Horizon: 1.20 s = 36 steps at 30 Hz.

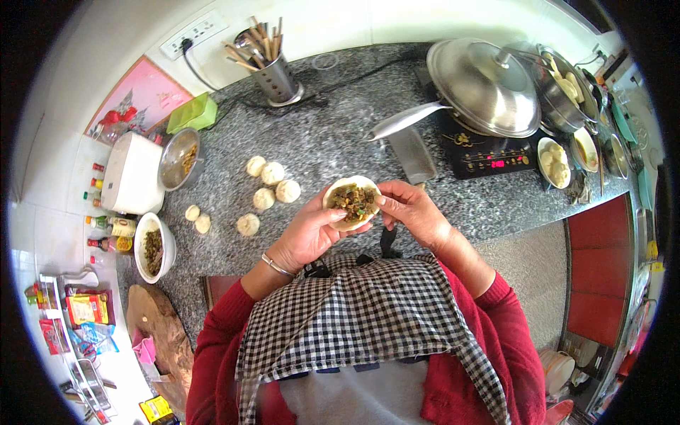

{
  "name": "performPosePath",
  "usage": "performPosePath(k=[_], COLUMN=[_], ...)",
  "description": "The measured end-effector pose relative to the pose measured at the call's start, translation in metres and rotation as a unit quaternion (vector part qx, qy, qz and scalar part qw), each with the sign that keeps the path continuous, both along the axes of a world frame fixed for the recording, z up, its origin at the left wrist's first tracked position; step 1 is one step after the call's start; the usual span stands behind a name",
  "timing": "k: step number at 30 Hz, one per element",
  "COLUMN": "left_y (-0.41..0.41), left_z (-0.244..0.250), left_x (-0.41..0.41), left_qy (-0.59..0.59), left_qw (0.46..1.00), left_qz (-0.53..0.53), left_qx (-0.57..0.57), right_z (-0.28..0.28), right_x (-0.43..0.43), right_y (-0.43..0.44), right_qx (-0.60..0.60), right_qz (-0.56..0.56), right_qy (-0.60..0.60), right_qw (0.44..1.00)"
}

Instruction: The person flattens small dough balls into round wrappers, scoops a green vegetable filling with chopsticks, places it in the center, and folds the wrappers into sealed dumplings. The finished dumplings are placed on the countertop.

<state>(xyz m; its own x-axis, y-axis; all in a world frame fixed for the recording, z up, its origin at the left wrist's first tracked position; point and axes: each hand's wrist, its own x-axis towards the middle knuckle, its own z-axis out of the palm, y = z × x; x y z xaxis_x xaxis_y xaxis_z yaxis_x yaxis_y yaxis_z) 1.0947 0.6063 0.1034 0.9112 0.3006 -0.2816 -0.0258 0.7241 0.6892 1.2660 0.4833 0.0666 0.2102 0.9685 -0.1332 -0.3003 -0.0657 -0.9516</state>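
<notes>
A round dough wrapper (333,187) rests in my left hand (313,226), cupped from below, with my left thumb on the chopped filling. The filling (355,203), brown with green bits, lies heaped in the middle of the wrapper. My right hand (411,210) pinches the wrapper's right edge between thumb and fingers. On the counter to the left sit several floured dough balls (272,173), and two smaller dough pieces (202,223) lie farther left. A white bowl (169,247) of similar filling stands at the counter's left side.
A lidded steel wok (483,87) sits on an induction cooker (483,154) with a lit display; its handle (406,121) points left over the counter. At the right stands a bowl of buns (554,164). A steel bowl (180,159) and utensil holder (277,79) stand at the left and back.
</notes>
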Motion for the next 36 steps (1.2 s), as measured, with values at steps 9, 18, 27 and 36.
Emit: performPosePath(k=[9, 18, 27, 36], left_y=[0.032, 0.04, 0.046, 0.049], left_z=[-0.012, -0.011, -0.024, -0.023], left_x=[-0.072, -0.092, -0.086, -0.079], left_qy=[-0.023, -0.001, 0.029, 0.061], left_qw=[0.999, 0.996, 0.991, 0.992], left_qz=[0.012, 0.044, 0.057, 0.032], left_qx=[-0.034, 0.076, 0.117, 0.109], right_z=[0.017, 0.02, 0.024, 0.014], right_x=[-0.069, -0.101, -0.094, -0.08], right_y=[0.047, 0.076, 0.068, 0.07], right_qx=[-0.054, -0.057, -0.05, -0.106], right_qz=[-0.03, -0.035, -0.009, -0.013], right_qy=[0.003, -0.106, -0.178, -0.113], right_qw=[0.998, 0.992, 0.983, 0.988])
